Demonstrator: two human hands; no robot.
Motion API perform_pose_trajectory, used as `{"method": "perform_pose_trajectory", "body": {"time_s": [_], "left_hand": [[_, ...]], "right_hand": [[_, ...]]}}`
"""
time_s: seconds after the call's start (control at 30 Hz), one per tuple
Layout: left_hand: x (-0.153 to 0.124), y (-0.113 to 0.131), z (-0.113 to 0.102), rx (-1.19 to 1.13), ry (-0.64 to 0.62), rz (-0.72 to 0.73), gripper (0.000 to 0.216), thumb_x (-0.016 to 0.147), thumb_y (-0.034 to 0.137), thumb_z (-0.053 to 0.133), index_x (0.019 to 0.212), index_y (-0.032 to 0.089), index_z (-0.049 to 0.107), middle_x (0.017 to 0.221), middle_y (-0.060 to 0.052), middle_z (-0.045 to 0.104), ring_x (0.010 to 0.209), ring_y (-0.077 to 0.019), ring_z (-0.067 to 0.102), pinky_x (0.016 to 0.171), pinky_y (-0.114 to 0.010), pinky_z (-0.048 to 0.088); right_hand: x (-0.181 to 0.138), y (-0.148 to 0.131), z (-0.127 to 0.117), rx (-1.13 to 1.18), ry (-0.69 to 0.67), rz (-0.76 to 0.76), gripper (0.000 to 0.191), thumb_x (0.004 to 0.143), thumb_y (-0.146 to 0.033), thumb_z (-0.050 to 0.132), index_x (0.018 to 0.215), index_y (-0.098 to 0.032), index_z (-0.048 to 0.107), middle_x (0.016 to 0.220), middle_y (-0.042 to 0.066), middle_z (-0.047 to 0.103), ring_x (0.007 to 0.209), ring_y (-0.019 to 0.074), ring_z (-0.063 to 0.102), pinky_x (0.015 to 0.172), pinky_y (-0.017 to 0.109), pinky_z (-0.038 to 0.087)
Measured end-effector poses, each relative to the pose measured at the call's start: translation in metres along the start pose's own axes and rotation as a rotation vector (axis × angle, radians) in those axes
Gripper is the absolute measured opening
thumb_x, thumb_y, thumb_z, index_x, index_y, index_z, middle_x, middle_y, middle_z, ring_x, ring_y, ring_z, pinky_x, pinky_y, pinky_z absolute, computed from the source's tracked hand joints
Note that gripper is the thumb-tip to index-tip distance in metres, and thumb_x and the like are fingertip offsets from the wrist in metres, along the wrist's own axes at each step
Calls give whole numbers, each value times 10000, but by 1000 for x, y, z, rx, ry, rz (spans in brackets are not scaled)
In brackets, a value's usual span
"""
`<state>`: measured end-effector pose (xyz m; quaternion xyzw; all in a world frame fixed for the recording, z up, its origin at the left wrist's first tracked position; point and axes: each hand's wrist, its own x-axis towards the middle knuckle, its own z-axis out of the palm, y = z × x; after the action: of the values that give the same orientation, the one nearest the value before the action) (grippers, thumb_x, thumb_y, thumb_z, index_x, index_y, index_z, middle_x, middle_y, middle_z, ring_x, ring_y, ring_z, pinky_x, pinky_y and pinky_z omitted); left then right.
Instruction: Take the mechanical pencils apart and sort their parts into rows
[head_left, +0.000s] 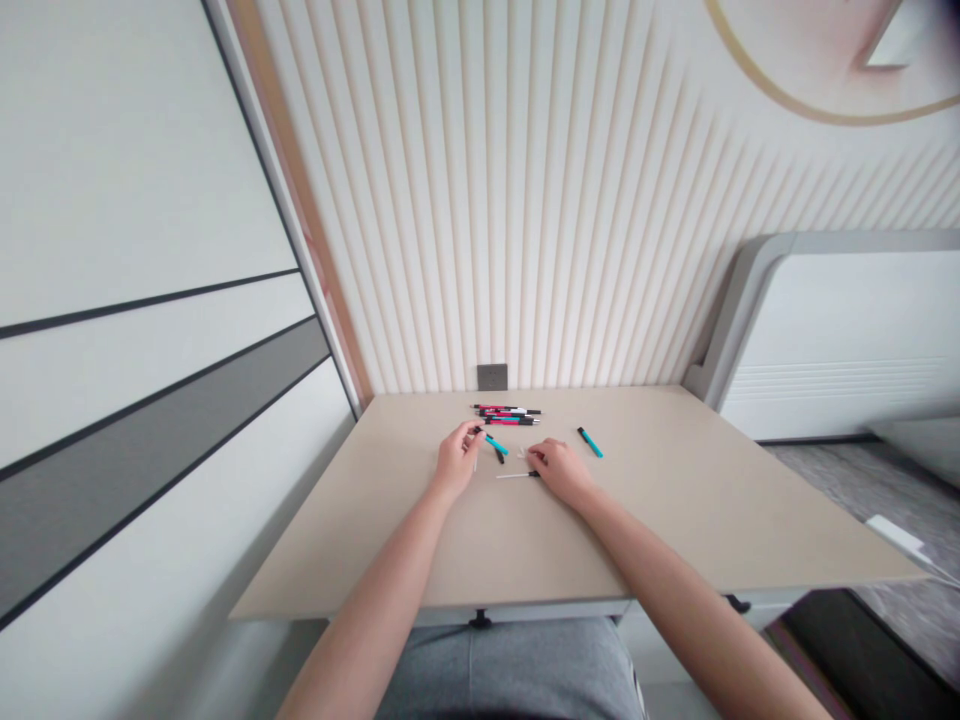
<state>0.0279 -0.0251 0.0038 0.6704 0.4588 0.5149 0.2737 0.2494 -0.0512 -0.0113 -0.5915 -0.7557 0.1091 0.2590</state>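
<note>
My left hand is over the middle of the table, thumb and fingers pinching the black end of a teal pen barrel. The barrel slants down to the right. Just below it lies a small black pen part. My right hand rests on the tabletop with its fingers drawn together beside small whitish pieces; what is between the fingertips is too small to make out. A thin white refill with a black end lies by that hand, partly covered by it.
Several red, black and teal pens lie in a pile toward the wall. Another teal pen barrel with a black end is on the right. Behind the beige table are a ribbed wall and a dark socket; a white cabinet stands left.
</note>
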Motion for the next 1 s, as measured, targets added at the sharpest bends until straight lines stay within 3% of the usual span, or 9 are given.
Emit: {"method": "perform_pose_trajectory", "body": {"time_s": [0.23,0.47,0.63,1.0], "left_hand": [[0,-1,1,3,-6,-2,336,837,422,574,1051,185,681,617,19,539,558,-136,471,572,-231,379],[1,-5,1,17,-14,24,329,841,413,577,1059,188,678,670,2,584,576,-135,495,557,-228,392],[1,-6,1,9,-20,14,328,845,414,571,1058,187,675,641,10,564,570,-136,490,557,-226,390],[0,-3,0,25,-18,7,334,849,410,560,1064,177,665,632,15,556,557,-129,478,540,-220,381]], "right_hand": [[0,-1,-1,14,10,0,250,915,-296,507,1063,-214,691,1016,83,663,893,190,620,784,265,418],[6,-11,5,-23,4,-89,347,909,-408,532,1208,-267,637,1134,90,581,1017,224,585,897,314,394],[13,-13,12,-55,-28,-114,304,905,-417,542,1157,-296,663,1171,82,541,1029,230,566,912,346,379],[13,-9,12,-98,-31,-98,267,929,-385,509,1031,-254,719,1044,86,630,1033,231,548,869,329,351]]}}
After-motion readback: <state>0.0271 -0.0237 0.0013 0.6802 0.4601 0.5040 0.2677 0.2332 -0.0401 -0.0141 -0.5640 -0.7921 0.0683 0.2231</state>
